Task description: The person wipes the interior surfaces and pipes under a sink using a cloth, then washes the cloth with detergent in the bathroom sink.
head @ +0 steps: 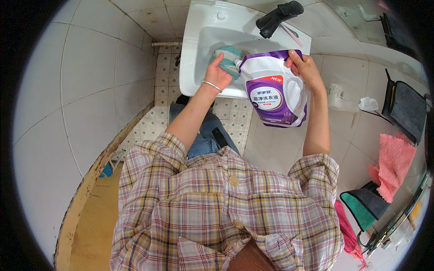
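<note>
Over the white washbasin (207, 37), my left hand (219, 75) holds a teal-and-grey striped cloth (229, 56), which lies bunched across its palm and fingers. My right hand (303, 69) grips the top right corner of a purple-and-white laundry detergent refill pouch (271, 98). The pouch is tipped sideways, its white spout pointing left against or very close to the cloth. Whether liquid flows from the spout cannot be seen. The pouch hangs partly over the basin's front right edge.
A black-covered faucet (278, 18) stands at the basin's back, with a pink-handled toothbrush-like item (292, 35) beside it. Tiled walls close in on the left and right. Along the right wall hang grey cloths (407, 108), a pink towel (396, 164) and a grey-and-green cloth (362, 205).
</note>
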Demonstrator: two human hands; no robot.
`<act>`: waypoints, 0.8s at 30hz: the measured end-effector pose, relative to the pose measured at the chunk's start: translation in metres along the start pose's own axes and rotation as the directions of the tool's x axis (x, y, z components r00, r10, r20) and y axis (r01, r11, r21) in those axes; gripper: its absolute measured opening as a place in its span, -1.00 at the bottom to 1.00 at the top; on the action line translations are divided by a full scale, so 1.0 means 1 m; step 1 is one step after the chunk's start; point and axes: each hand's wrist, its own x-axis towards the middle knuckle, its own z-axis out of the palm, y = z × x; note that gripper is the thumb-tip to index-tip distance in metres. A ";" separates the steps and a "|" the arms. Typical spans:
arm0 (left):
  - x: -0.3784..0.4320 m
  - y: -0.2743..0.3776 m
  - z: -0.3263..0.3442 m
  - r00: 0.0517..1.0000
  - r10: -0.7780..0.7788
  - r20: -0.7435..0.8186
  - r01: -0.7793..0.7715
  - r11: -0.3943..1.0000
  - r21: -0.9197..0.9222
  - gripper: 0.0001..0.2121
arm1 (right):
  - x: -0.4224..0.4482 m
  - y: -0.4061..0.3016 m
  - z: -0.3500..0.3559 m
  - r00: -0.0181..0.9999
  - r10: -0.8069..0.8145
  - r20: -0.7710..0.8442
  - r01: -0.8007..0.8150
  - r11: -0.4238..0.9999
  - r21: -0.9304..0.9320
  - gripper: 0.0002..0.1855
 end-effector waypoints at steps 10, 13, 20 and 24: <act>0.006 -0.001 -0.007 0.999 -0.004 -0.047 0.002 0.999 -0.043 -0.62 | 0.001 0.000 0.000 1.000 -0.005 0.015 0.005 1.000 0.009 -0.56; 0.007 -0.002 -0.008 0.999 -0.002 -0.048 0.000 0.999 -0.041 -0.59 | 0.000 -0.001 0.000 1.000 0.014 0.021 -0.014 1.000 0.020 -0.55; 0.008 -0.006 -0.003 0.998 0.002 -0.062 -0.004 0.999 -0.039 -0.60 | -0.005 -0.002 0.000 1.000 0.015 0.000 -0.015 1.000 0.014 -0.54; 0.000 -0.006 0.011 1.000 -0.017 -0.023 0.017 1.000 -0.001 -0.64 | -0.030 0.005 -0.005 0.997 0.018 -0.074 -0.015 0.999 0.036 -0.54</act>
